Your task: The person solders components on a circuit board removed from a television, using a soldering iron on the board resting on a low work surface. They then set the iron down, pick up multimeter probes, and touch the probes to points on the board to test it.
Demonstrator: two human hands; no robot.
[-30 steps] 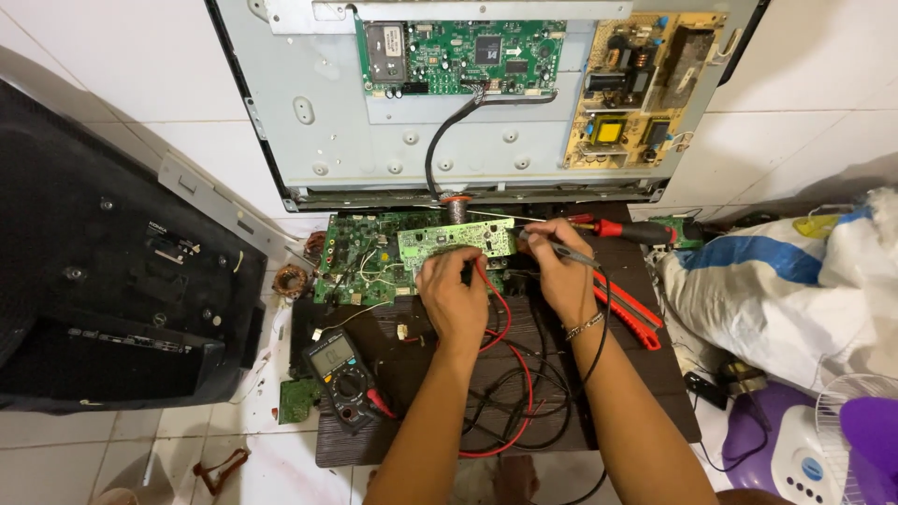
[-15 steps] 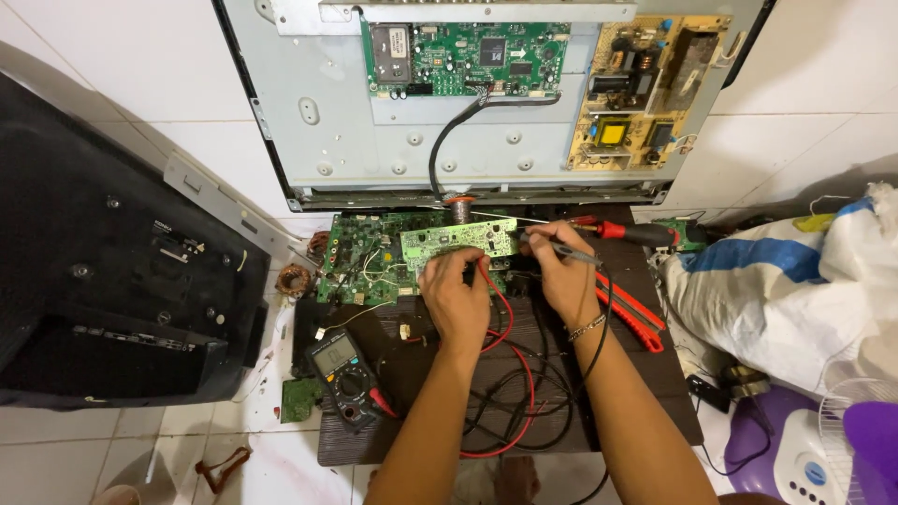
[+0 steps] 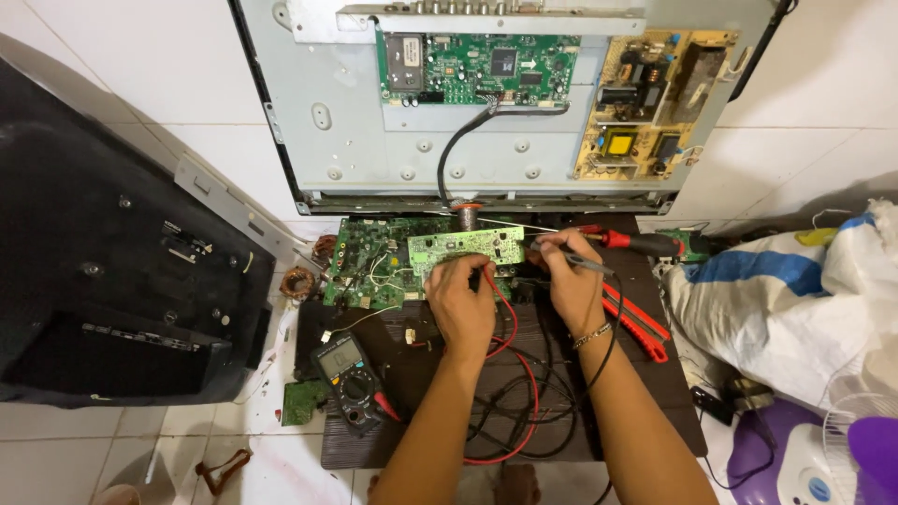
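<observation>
A small pale green circuit board (image 3: 465, 246) lies across a larger dark green board (image 3: 369, 262) on a dark wooden board (image 3: 412, 374). My left hand (image 3: 460, 302) rests at the small board's near edge, fingers closed on a red probe with a red lead (image 3: 513, 360) trailing back. My right hand (image 3: 569, 277) pinches a thin black probe (image 3: 585, 265), its tip pointing at the small board's right end. A dark multimeter (image 3: 346, 379) lies to the lower left, with red and black leads looped between my forearms.
An opened flat-screen panel (image 3: 355, 112) with a green board and a yellow power board leans at the back. A black rear cover (image 3: 103, 262) lies left. Red-handled screwdriver (image 3: 636, 243), red pliers (image 3: 641, 323), a white-and-blue sack (image 3: 786, 309) and a small fan (image 3: 842, 449) sit right.
Both hands stay on the small board; the view has shifted only slightly, and the probes hold their places.
</observation>
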